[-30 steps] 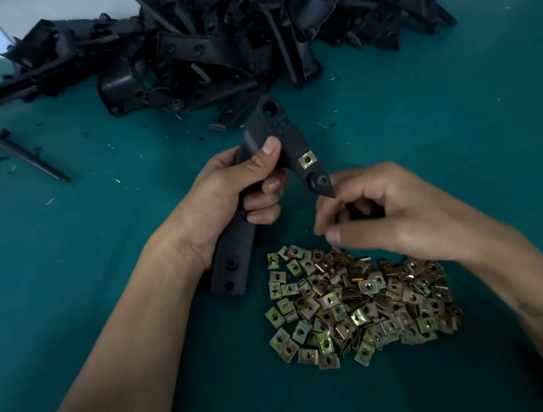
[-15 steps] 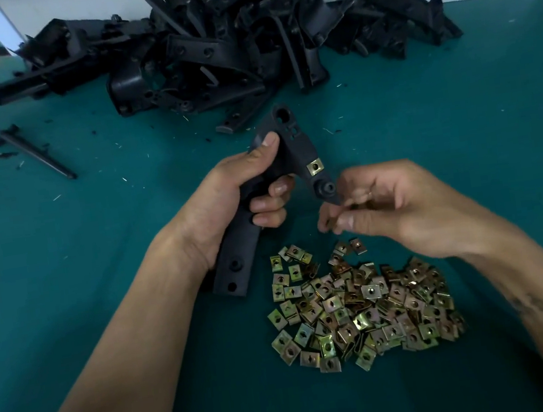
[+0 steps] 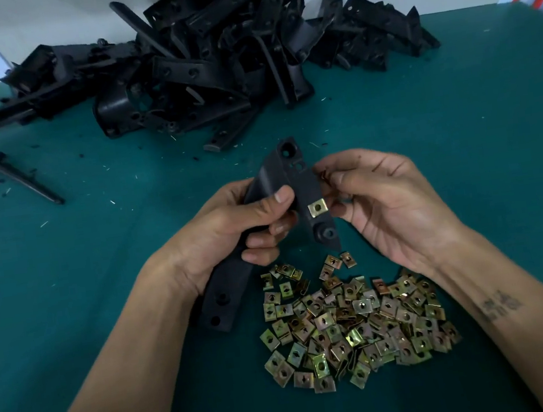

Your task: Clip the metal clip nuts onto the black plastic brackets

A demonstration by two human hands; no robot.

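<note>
My left hand [image 3: 232,231] grips a long black plastic bracket [image 3: 271,185] around its middle and holds it upright above the green table. One brass-coloured clip nut [image 3: 317,207] sits clipped on the bracket's right edge. My right hand [image 3: 383,201] is just right of the bracket, palm turned up, and pinches another clip nut [image 3: 324,175] between thumb and forefinger against the bracket's upper right edge. A heap of loose clip nuts [image 3: 351,323] lies on the table below both hands.
A big pile of black brackets [image 3: 203,62] fills the back of the green table [image 3: 479,143]. A thin black rod [image 3: 26,179] and plastic scraps lie at the far left. A white wall stands behind the pile.
My right hand has risen from the nut heap with a clip nut and turned palm up beside the bracket's upper edge. My left hand has kept its grip on the bracket.
</note>
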